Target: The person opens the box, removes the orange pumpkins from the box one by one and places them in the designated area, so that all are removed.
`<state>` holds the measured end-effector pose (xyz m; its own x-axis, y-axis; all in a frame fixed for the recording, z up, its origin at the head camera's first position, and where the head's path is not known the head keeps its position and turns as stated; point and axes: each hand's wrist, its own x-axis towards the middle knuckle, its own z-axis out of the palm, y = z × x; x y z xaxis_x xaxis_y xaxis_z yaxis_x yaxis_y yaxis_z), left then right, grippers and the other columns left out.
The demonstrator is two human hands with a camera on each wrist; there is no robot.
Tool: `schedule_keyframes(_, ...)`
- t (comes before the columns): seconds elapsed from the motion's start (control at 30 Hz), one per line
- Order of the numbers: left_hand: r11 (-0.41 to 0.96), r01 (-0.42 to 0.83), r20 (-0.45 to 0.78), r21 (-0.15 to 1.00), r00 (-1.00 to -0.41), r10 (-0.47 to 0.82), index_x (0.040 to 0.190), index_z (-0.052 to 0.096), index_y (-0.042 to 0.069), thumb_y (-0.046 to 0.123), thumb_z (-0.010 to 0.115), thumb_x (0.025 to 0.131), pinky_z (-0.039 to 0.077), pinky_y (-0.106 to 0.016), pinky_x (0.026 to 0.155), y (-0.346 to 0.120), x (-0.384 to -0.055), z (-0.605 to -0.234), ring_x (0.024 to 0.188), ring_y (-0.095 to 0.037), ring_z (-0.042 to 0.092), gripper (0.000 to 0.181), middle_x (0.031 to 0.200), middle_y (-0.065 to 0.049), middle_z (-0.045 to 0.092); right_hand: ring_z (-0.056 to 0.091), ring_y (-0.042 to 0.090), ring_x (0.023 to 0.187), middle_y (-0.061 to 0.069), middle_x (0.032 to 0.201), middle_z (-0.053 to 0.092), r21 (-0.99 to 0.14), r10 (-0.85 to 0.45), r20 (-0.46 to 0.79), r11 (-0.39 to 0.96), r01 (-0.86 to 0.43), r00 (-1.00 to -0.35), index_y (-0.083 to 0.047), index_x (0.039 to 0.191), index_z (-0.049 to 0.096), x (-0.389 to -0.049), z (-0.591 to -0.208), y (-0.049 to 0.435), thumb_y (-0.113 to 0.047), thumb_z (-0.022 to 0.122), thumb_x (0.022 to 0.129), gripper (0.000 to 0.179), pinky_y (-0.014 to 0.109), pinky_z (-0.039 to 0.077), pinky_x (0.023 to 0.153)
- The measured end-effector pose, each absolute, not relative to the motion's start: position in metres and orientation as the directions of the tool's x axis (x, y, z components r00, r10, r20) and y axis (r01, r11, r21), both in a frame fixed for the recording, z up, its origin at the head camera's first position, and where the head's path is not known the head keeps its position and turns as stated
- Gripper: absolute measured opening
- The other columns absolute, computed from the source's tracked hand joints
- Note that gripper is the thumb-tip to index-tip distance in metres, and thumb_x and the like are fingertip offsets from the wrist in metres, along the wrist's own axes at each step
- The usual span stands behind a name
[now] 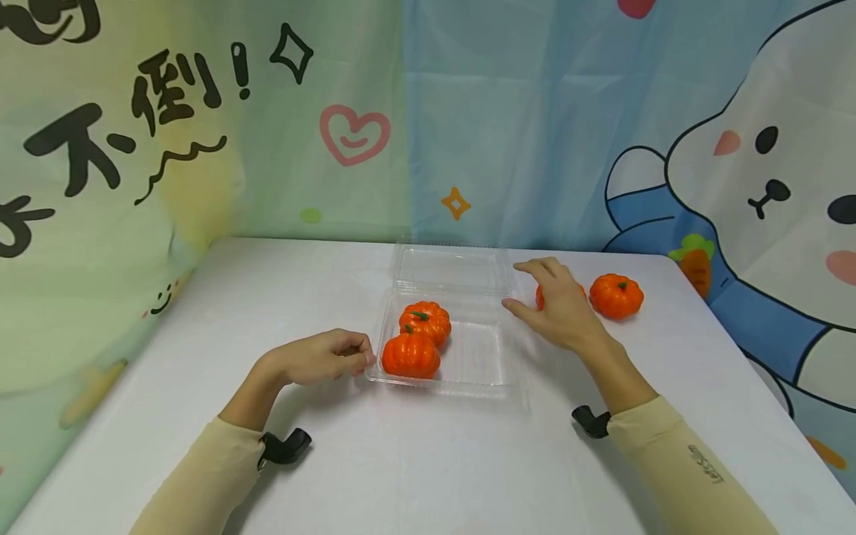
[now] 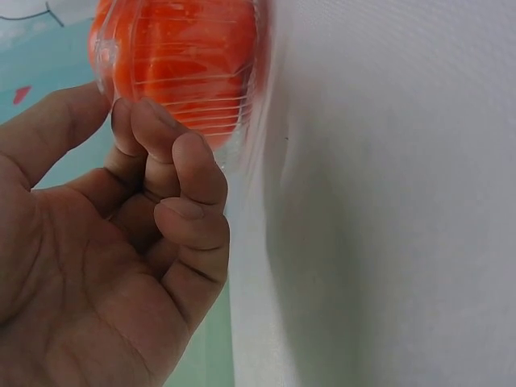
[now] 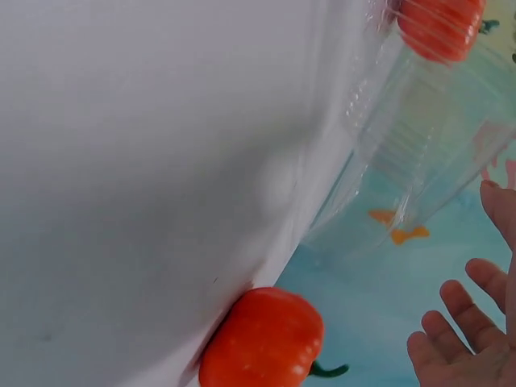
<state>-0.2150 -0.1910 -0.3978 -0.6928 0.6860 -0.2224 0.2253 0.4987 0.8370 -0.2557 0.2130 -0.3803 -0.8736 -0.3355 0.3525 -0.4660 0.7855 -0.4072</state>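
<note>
A clear plastic clamshell box [image 1: 473, 349] stands on the table, its lid [image 1: 452, 269] folded back on the far side. Two small orange pumpkins sit in the box's left half, the front pumpkin [image 1: 411, 358] against the rear pumpkin [image 1: 435, 321]. My left hand [image 1: 325, 357] pinches the box's left rim between thumb and fingertips; the other fingers are curled in the left wrist view. Over the table just right of the box is my right hand [image 1: 560, 310], thumb and fingers spread, holding nothing. Behind it, a third pumpkin [image 1: 539, 299] is mostly hidden.
Another orange pumpkin [image 1: 616, 296] lies at the far right of the white table [image 1: 428, 461]. A printed cloth backdrop [image 1: 495, 126] hangs along the table's back edge. Dark wrist mounts [image 1: 286, 446] stick out from both sleeves.
</note>
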Motion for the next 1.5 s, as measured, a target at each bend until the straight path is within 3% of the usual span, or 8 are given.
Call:
schedule_keyframes(0.47,0.496,0.22,-0.223,0.84,-0.693,0.686,0.094,0.061,0.009,0.022,0.055,0.105,0.039,-0.025,0.063,-0.193,-0.216,-0.398,0.069,-0.014,0.045,0.018,0.084,-0.008,0.057,0.053,0.038,0.128,0.016,0.143,0.05,-0.433,-0.41,0.293,0.748,-0.502,-0.864,-0.007,0.143,0.053,-0.259,-0.381,0.193,-0.036,0.077,0.092,0.063,0.06,0.044,0.107)
schedule_keyframes(0.87,0.492,0.209,-0.225,0.845,-0.695,0.682,0.094,0.062,0.009,0.021,0.055,0.105,0.04,-0.025,0.065,-0.193,-0.215,-0.398,0.071,-0.014,0.046,0.017,0.083,-0.003,0.057,0.053,0.035,0.126,0.013,0.139,0.054,-0.43,-0.51,0.325,0.671,-0.605,-0.797,-0.008,0.139,0.057,-0.258,-0.389,0.178,-0.032,0.083,0.087,0.062,0.057,0.046,0.105)
schedule_keyframes(1.1,0.486,0.211,-0.218,0.848,-0.698,0.683,0.093,0.061,0.009,0.022,0.055,0.105,0.038,-0.024,0.062,-0.193,-0.215,-0.399,0.068,-0.013,0.044,0.018,0.084,-0.011,0.057,0.063,0.036,0.111,0.01,0.133,0.057,-0.46,-0.52,0.315,0.648,-0.607,-0.794,-0.01,0.14,0.056,-0.259,-0.391,0.169,-0.03,0.084,0.087,0.063,0.048,0.056,0.091)
schedule_keyframes(1.33,0.476,0.238,-0.199,0.847,-0.688,0.698,0.095,0.061,0.005,0.019,0.055,0.104,0.037,-0.024,0.062,-0.194,-0.217,-0.4,0.068,-0.014,0.044,0.018,0.083,-0.013,0.057,0.062,0.037,0.112,0.012,0.131,0.058,-0.468,-0.577,0.288,0.611,-0.638,-0.764,-0.012,0.14,0.057,-0.258,-0.392,0.16,-0.029,0.085,0.086,0.063,0.049,0.054,0.092)
schedule_keyframes(1.5,0.487,0.233,-0.206,0.842,-0.695,0.689,0.094,0.061,0.006,0.02,0.056,0.104,0.038,-0.024,0.063,-0.194,-0.217,-0.399,0.069,-0.014,0.045,0.017,0.084,-0.012,0.057,0.061,0.035,0.111,0.011,0.132,0.058,-0.466,-0.595,0.273,0.605,-0.645,-0.756,-0.012,0.142,0.056,-0.259,-0.392,0.155,-0.027,0.085,0.085,0.065,0.047,0.056,0.086)
